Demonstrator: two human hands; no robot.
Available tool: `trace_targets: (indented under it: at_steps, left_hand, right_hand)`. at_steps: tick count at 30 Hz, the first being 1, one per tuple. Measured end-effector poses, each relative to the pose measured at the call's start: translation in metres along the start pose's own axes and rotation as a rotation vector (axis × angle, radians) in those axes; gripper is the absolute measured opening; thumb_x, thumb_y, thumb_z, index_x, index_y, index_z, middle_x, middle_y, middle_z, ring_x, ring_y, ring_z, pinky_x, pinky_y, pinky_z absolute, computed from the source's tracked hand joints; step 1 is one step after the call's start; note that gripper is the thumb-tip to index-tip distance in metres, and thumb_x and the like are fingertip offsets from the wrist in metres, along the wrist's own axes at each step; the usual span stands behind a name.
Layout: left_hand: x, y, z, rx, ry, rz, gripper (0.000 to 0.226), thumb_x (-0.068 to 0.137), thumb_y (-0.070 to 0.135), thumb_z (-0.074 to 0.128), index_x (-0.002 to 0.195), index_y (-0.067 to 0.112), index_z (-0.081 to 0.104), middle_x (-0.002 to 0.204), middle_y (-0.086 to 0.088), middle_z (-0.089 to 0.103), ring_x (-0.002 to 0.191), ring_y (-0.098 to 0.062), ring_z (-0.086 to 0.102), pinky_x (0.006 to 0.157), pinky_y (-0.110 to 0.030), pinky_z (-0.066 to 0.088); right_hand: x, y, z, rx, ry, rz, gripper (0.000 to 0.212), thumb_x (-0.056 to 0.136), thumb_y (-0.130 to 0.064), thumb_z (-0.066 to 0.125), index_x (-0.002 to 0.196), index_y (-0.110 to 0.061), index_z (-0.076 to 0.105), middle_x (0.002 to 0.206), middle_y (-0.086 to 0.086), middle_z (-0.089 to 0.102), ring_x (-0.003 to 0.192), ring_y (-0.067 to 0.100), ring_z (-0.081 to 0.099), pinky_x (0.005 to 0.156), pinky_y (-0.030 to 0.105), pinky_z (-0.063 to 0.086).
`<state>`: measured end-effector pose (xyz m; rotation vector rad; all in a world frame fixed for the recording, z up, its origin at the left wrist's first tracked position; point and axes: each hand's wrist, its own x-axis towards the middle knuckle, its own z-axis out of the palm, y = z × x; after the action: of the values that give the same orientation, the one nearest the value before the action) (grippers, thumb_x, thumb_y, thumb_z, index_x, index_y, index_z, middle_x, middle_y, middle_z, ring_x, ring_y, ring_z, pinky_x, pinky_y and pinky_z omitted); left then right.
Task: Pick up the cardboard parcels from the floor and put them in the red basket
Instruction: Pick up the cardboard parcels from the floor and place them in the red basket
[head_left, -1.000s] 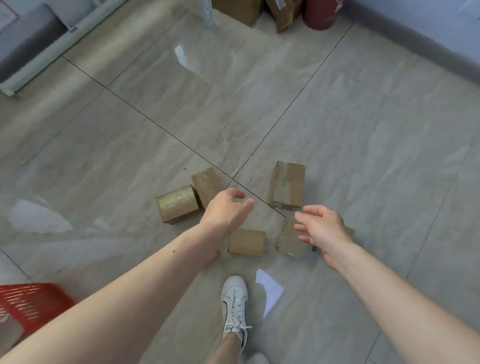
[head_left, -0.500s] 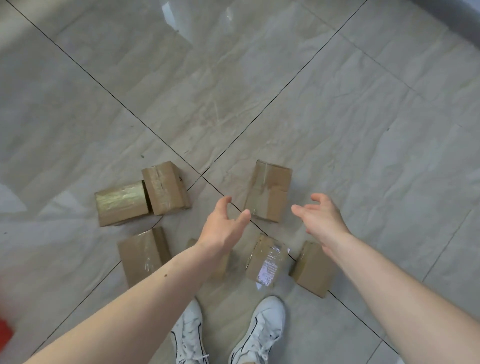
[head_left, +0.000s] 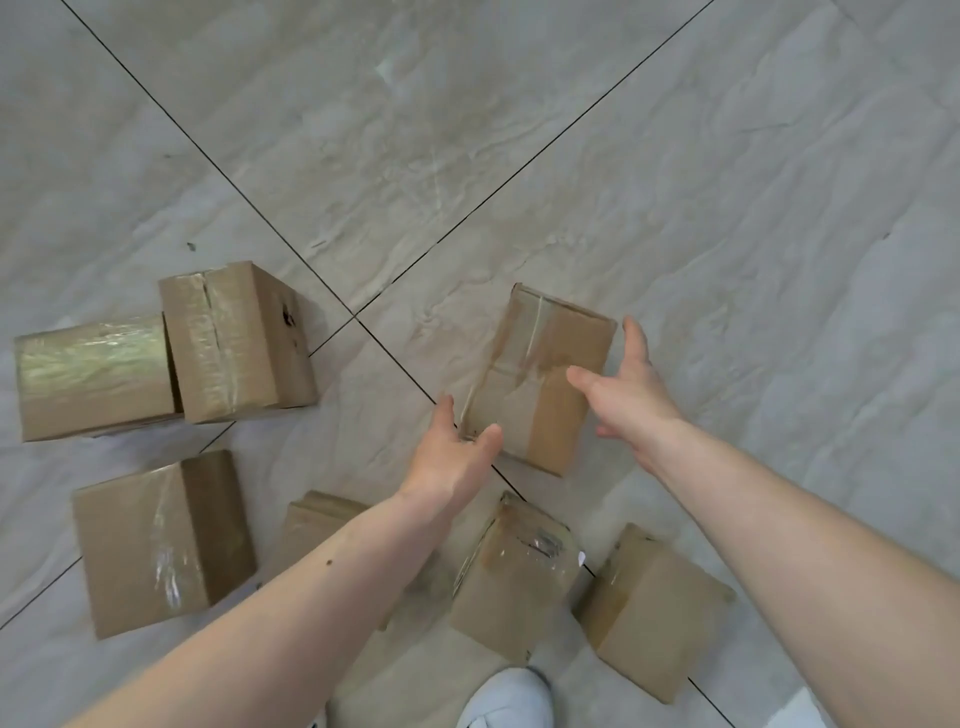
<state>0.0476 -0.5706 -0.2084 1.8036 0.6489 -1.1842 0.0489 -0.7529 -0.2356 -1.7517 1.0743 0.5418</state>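
From where I sit, seven cardboard parcels lie scattered on the tiled floor (head_left: 675, 182), and none is lifted yet. Far left, a tape-wrapped parcel (head_left: 96, 376) sits touching a taller parcel (head_left: 236, 340); below them is a third parcel (head_left: 163, 543) standing apart. I leave those for later.

A flat parcel (head_left: 311, 525) is half hidden under my left forearm, so I cannot judge its shape. My left hand (head_left: 449, 460) is open, thumb and fingers spread, just at the near left corner of the target parcel (head_left: 537, 382), which lies near the crossing of the grout lines. I cannot tell whether the hand touches it yet.

My right hand (head_left: 626, 395) is open too, fingers reaching along the parcel's right side, thumb over its top face. Neither hand has closed on anything.

To do this well, I would press both palms flat on opposite sides, low enough that the glossy tape does not let it slip, then lift straight up so it clears the two near parcels, one taped (head_left: 514, 577), one plain (head_left: 654, 613), by my white shoe (head_left: 506, 699).

The red basket is out of view, so I must turn to find it before carrying across.
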Motion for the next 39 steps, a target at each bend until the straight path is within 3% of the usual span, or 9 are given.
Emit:
trace_targets:
  at_steps: [5,10,16,18,20,26,29,33,39]
  left_hand:
    - [0.010,0.004,0.010,-0.061,0.018,0.018,0.050,0.095,0.028,0.055,0.142,0.023,0.039,0.093,0.015,0.053,0.105,-0.018,0.054,0.104,-0.043,0.047]
    - [-0.011,0.016,-0.001,-0.121,0.071,0.026,0.055,0.094,0.027,0.058,0.145,0.021,0.039,0.117,0.003,0.057,0.116,-0.022,0.055,0.105,-0.042,0.046]
    - [-0.077,0.036,-0.035,-0.066,0.115,0.136,0.054,0.091,0.027,0.062,0.142,0.025,0.043,0.115,-0.003,0.061,0.080,-0.014,0.060,0.093,-0.036,0.049]
    - [-0.102,0.044,-0.052,-0.034,0.152,0.164,0.055,0.085,0.035,0.066,0.137,0.033,0.047,0.114,-0.012,0.062,0.090,-0.026,0.062,0.093,-0.042,0.050]
    - [-0.125,0.051,-0.072,-0.010,0.195,0.193,0.054,0.082,0.039,0.067,0.133,0.038,0.047,0.127,-0.008,0.056,0.095,-0.019,0.061,0.098,-0.045,0.049]
    - [-0.195,0.068,-0.137,-0.009,0.308,0.262,0.043,0.083,0.036,0.069,0.122,0.040,0.052,0.123,-0.002,0.044,0.075,-0.003,0.055,0.092,-0.033,0.048]
    - [-0.226,0.070,-0.172,-0.027,0.324,0.274,0.046,0.081,0.037,0.071,0.124,0.040,0.053,0.122,-0.003,0.041,0.079,-0.008,0.057,0.092,-0.034,0.049]
    - [-0.259,0.063,-0.209,-0.113,0.341,0.298,0.052,0.074,0.039,0.075,0.122,0.041,0.054,0.124,-0.004,0.041,0.089,-0.017,0.063,0.092,-0.040,0.054]
    - [-0.297,0.039,-0.252,-0.182,0.446,0.327,0.052,0.077,0.031,0.075,0.123,0.039,0.053,0.123,-0.004,0.039,0.096,-0.020,0.058,0.093,-0.028,0.046]
  right_hand:
    - [0.012,-0.007,0.002,-0.058,-0.031,-0.023,0.094,0.083,-0.026,0.069,0.153,-0.041,0.008,0.154,-0.003,0.037,0.128,0.025,0.051,0.105,0.048,0.046]
    - [-0.011,-0.014,-0.007,0.002,-0.007,-0.042,0.082,0.085,-0.020,0.067,0.150,-0.038,0.020,0.142,-0.005,0.045,0.122,0.023,0.053,0.103,0.049,0.048]
    - [-0.072,-0.051,-0.019,0.031,0.041,-0.072,0.080,0.079,-0.026,0.069,0.145,-0.039,0.025,0.141,-0.006,0.045,0.121,0.024,0.054,0.100,0.051,0.049]
    - [-0.095,-0.071,-0.020,0.059,0.046,-0.093,0.077,0.078,-0.029,0.070,0.141,-0.039,0.028,0.139,-0.007,0.044,0.118,0.024,0.057,0.098,0.051,0.051]
    - [-0.118,-0.092,-0.019,0.075,0.045,-0.109,0.073,0.075,-0.034,0.071,0.136,-0.041,0.030,0.137,-0.007,0.044,0.114,0.023,0.059,0.095,0.051,0.053]
    - [-0.191,-0.151,-0.013,0.075,0.063,-0.147,0.052,0.076,-0.041,0.067,0.118,-0.037,0.035,0.095,-0.024,0.047,0.104,0.023,0.062,0.090,0.050,0.055]
    - [-0.229,-0.173,-0.002,0.062,0.068,-0.181,0.057,0.069,-0.049,0.067,0.116,-0.037,0.037,0.104,-0.021,0.052,0.103,0.024,0.065,0.088,0.049,0.056]
    - [-0.270,-0.198,0.016,0.019,0.037,-0.248,0.081,0.059,-0.062,0.064,0.132,-0.046,0.032,0.140,-0.013,0.044,0.118,0.026,0.061,0.096,0.048,0.052]
    - [-0.319,-0.223,0.048,-0.074,0.024,-0.382,0.077,0.060,-0.058,0.063,0.132,-0.043,0.039,0.127,-0.016,0.036,0.112,0.023,0.061,0.091,0.049,0.054]
